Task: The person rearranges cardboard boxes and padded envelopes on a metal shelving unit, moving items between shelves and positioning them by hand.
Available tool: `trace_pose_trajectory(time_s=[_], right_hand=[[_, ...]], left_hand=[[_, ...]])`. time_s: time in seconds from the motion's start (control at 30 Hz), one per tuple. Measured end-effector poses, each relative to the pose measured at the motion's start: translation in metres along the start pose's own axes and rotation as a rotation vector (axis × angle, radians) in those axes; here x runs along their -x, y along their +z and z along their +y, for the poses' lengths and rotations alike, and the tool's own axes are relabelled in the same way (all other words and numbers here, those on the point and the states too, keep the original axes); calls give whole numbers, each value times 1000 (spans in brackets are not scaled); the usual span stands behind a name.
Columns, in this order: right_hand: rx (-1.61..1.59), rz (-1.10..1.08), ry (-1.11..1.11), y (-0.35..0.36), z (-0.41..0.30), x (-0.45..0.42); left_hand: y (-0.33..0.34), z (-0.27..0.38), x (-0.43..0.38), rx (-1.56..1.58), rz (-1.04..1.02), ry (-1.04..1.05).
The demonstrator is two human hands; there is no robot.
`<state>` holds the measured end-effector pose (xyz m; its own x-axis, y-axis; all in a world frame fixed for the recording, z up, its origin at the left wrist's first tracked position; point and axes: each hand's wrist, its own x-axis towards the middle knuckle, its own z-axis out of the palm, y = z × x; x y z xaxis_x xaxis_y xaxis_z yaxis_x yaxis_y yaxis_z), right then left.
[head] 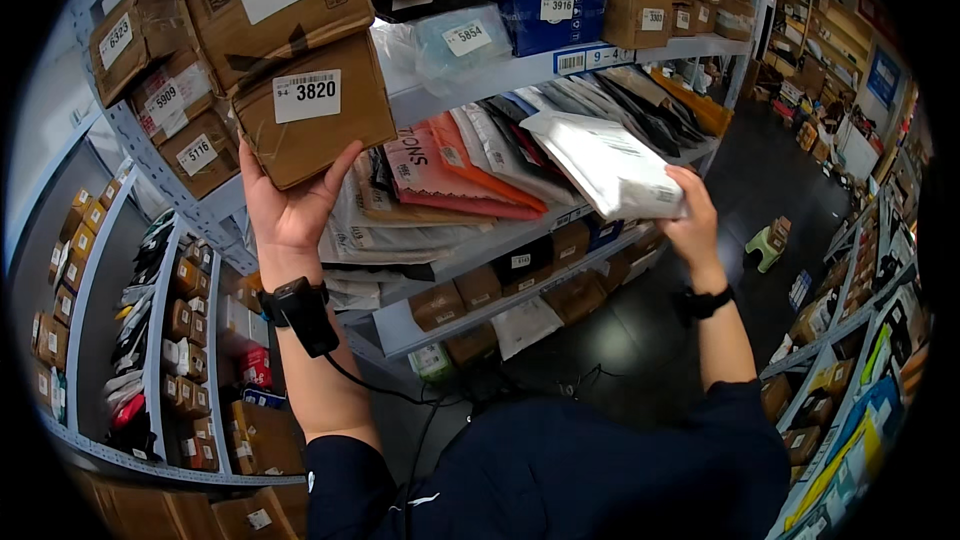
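My left hand [296, 199] is raised with its palm up and fingers spread against the underside of a brown cardboard box [315, 127]. A second cardboard box [277, 15] rests on top of that one. My right hand [690, 210] grips the right end of a white plastic mailer parcel [611, 161], in front of a shelf of upright soft parcels. Nearest to that parcel are dark and grey mailers; further left a pink mailer [435, 172] and an orange one [480, 165] lean over. Labels with writing are on both boxes.
A metal shelving rack [450, 90] stands before me, holding boxes, a blue carton [547, 11] and bagged parcels. Lower shelf boxes [457, 292] sit below. More racks line the left and right. A green stool [766, 247] with a small box stands on the dark floor.
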<state>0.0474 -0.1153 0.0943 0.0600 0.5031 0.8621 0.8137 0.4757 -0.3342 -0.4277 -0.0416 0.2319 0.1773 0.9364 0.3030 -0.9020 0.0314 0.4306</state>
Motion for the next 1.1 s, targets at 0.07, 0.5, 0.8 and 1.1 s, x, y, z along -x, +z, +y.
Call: trace_pose_trajectory(time_s=[0.07, 0.5, 0.8, 1.1], right_hand=[[-18, 3, 14, 30, 14, 1], [-63, -240, 12, 240, 43, -74], [18, -476, 4, 254, 48, -56], [-507, -63, -146, 123, -124, -130]], left_hand=[[-4, 0, -1, 21, -20, -23], [-8, 4, -3, 34, -60, -61], [-7, 3, -4, 87, -73, -89], [2, -9, -4, 98, -163, -143]])
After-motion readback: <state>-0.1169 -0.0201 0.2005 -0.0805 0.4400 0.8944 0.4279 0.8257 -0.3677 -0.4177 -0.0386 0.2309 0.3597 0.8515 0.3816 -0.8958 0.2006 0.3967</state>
